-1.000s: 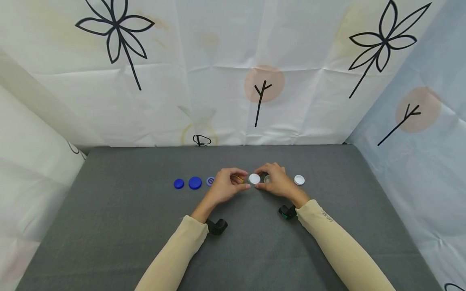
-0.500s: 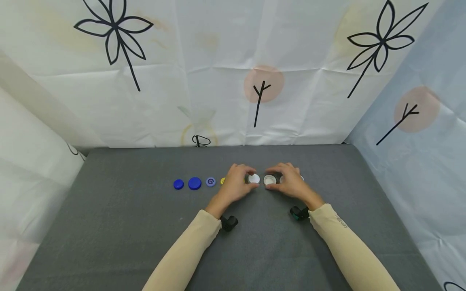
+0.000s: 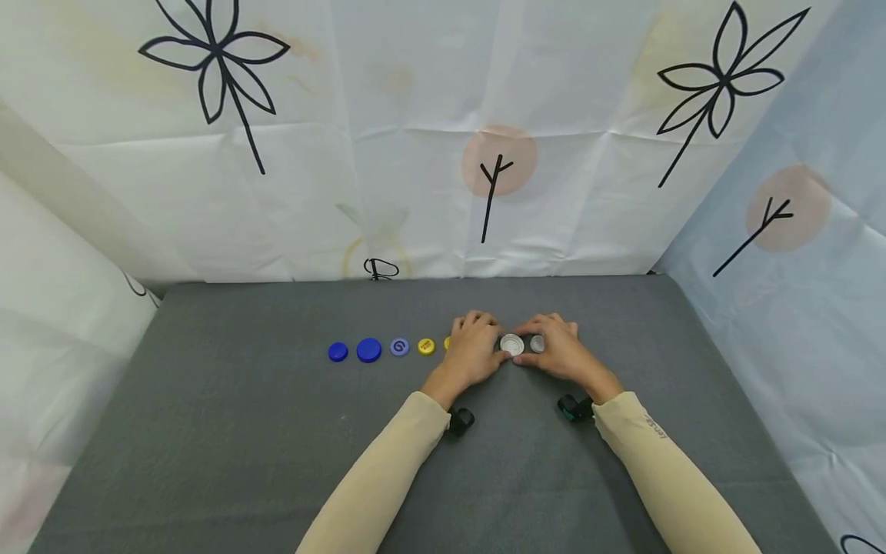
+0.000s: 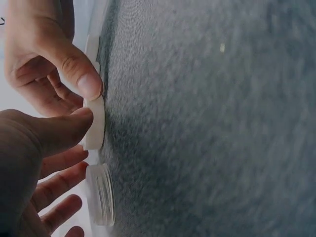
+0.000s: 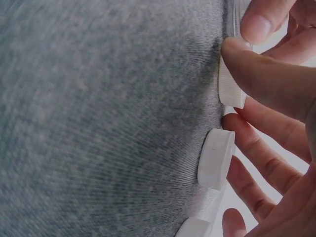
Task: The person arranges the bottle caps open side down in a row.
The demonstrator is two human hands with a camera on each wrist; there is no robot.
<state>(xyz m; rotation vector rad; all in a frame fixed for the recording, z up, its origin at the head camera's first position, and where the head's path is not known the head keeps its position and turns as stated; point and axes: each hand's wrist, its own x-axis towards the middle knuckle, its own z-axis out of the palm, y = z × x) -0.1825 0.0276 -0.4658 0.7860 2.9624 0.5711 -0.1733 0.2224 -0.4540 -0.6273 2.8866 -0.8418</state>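
Observation:
A white round bottle cap (image 3: 512, 345) lies on the grey cloth between the hands. The left hand (image 3: 474, 351) grips it from the left, its thumb (image 4: 81, 121) against the near side. From the right, the right hand (image 3: 557, 348) pinches the same cap, its thumb (image 5: 243, 55) along the ridged side. Just left of that cap stands a clear, ridged cap (image 4: 100, 195), which the left hand covers in the head view. Beside the right hand's fingers is another whitish cap (image 3: 537, 344). In the right wrist view a white cap (image 5: 216, 159) stands behind the thumb.
A row of caps runs leftward: a yellow cap (image 3: 426, 347), a light-blue cap (image 3: 399, 347), a large blue cap (image 3: 369, 350) and a smaller blue one. Another yellow cap (image 3: 447, 342) is partly hidden by the left hand. Printed cloth walls (image 3: 588, 192) enclose the table.
The left hand has moved right, off one white cap and onto the cap to its right. Yellow caps have come into view behind it. The right hand shifted right earlier, then stayed nearly put.

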